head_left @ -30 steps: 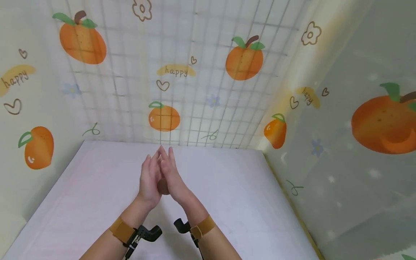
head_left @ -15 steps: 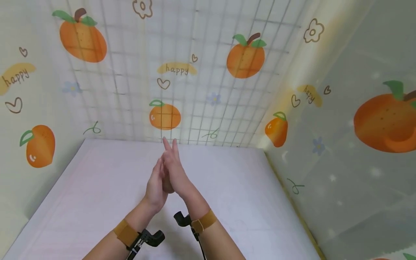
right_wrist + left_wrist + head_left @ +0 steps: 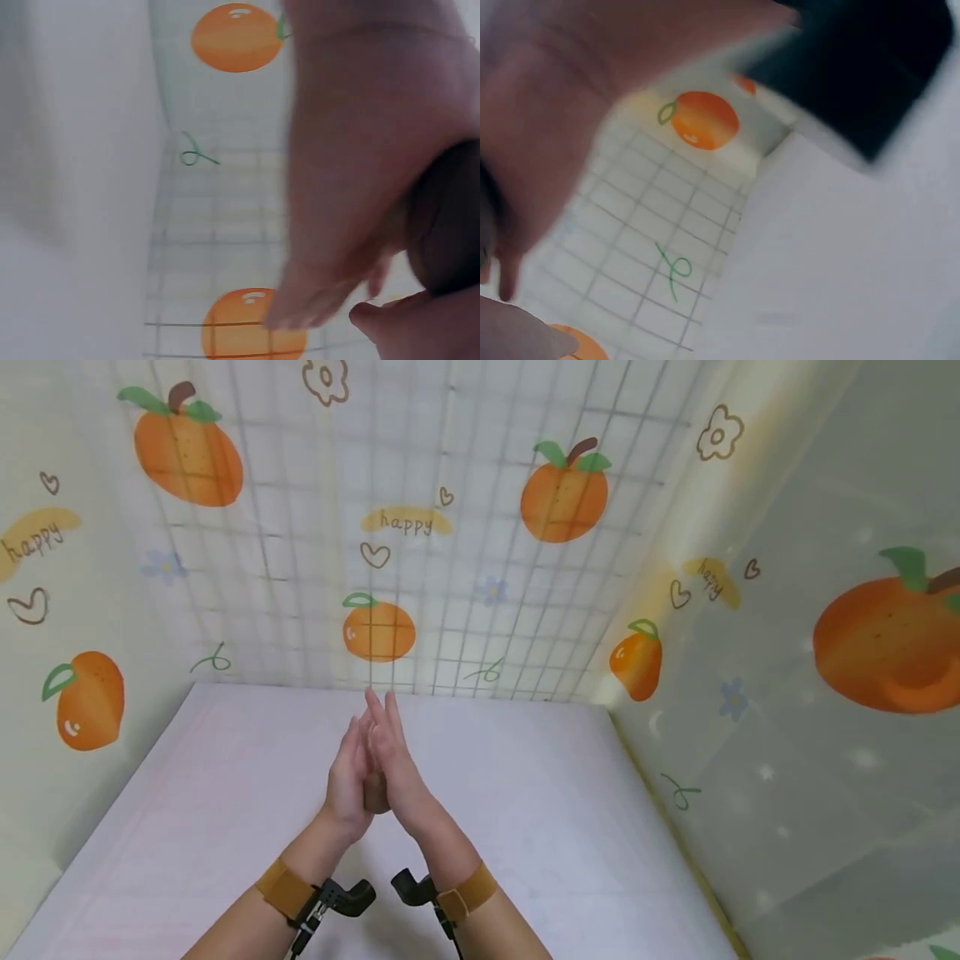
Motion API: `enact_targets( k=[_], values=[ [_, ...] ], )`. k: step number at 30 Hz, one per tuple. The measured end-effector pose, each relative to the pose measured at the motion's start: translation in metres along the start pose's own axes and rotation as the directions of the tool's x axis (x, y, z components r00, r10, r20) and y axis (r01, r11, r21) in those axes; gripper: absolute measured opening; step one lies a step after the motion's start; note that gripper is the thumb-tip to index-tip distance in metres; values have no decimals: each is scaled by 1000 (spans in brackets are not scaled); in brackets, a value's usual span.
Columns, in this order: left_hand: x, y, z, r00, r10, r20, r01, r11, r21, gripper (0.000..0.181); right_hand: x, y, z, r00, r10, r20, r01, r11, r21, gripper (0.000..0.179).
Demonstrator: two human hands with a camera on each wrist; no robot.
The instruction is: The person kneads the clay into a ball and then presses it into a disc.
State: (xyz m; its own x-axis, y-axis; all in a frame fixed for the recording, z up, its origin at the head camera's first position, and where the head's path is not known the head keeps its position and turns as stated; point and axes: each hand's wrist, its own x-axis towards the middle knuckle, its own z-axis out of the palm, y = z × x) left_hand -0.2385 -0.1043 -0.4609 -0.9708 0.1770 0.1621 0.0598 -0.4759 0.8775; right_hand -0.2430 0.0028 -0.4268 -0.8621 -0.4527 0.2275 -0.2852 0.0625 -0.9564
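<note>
At far left, a printed orange marks the sheeting beside the white tabletop. Next comes my left forearm, with its tan strap and a black wrist camera angled inward. My left hand stands over the tabletop, palm turned inward, fingers extended and pointing away from me; compared with half a second ago, it lies slightly farther left and its fingertips reach a little farther forward.

Between the heels of my two palms sits the brown lump, touching both; its lower end shows below the hands, with more of its surface visible than in the preceding frame, where the palms covered most of it. My grip is a flat press: neither set of fingers curls round the lump, and the palms are parted only by its thickness. The right wrist view shows its dark, rounded side close up.

My right hand faces the left, its fingers also straight; it has drawn back towards me, so that its fingertips no longer project so far beyond those of the left. Farther right follow the second black camera and second tan strap, then a larger printed orange on the grey side sheeting.
</note>
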Motion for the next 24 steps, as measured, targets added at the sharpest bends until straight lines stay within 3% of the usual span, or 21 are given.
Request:
enact_targets(
  k=[5, 7, 12, 16, 20, 24],
  values=[
    [-2, -12, 8, 1000, -17, -15, 17, 1000, 13, 59, 5, -9, -10, 1000, -14, 11, 14, 998, -68, 72],
    [-5, -13, 10, 999, -37, -18, 37, 999, 25, 65, 9, -6, -14, 1000, 0, 2, 0, 996, -88, 72],
    [-7, -4, 12, 1000, -29, 11, 28, 999, 25, 73, 13, 16, -14, 998, 58, -39, -61, 996, -63, 60],
    [-2, 6, 5, 1000, -2, -7, 2, 999, 32, 72, 7, 25, -5, 995, 74, -61, -76, 997, -24, 60],
    [2, 9, -5, 999, 1, -37, 0, 1000, 25, 72, -4, 15, 6, 998, 55, -44, -54, 998, 21, 66],
    [3, 10, -8, 998, -18, -67, 17, 1000, -17, 75, -9, -5, 12, 1000, 2, 10, -2, 998, -58, 72]
  ],
)
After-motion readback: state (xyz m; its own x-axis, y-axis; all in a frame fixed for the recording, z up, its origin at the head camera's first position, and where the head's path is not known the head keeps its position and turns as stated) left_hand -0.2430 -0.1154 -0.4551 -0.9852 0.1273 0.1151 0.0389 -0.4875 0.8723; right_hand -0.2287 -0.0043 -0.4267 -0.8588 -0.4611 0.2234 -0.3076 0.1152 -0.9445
